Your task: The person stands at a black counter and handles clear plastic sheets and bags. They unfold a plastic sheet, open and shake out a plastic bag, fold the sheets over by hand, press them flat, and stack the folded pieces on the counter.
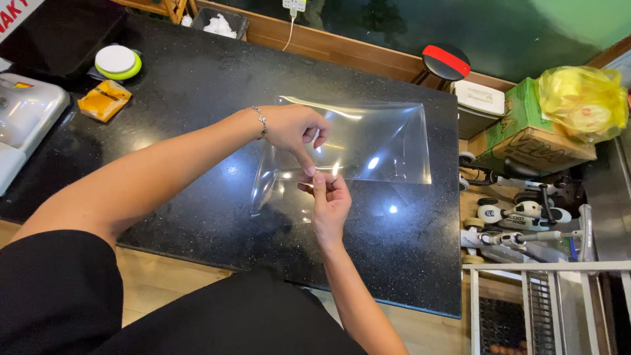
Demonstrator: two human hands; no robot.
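A large clear plastic sheet (381,141) is held over the black speckled countertop (197,85), curling and catching glare. My left hand (296,128), with a thin bracelet on the wrist, pinches the sheet's near edge from above with thumb and forefinger. Just below it, my right hand (328,200) pinches the same edge from underneath, fingertips almost touching the left hand's. The sheet's far right part stretches toward the counter's right edge.
A round white and lime-green container (117,61) and an orange packet (104,100) lie at the counter's back left, beside a white appliance (23,112). Right of the counter stand a black stool (445,61), cardboard boxes (536,135), a yellow bag (582,98) and toy scooters (519,213).
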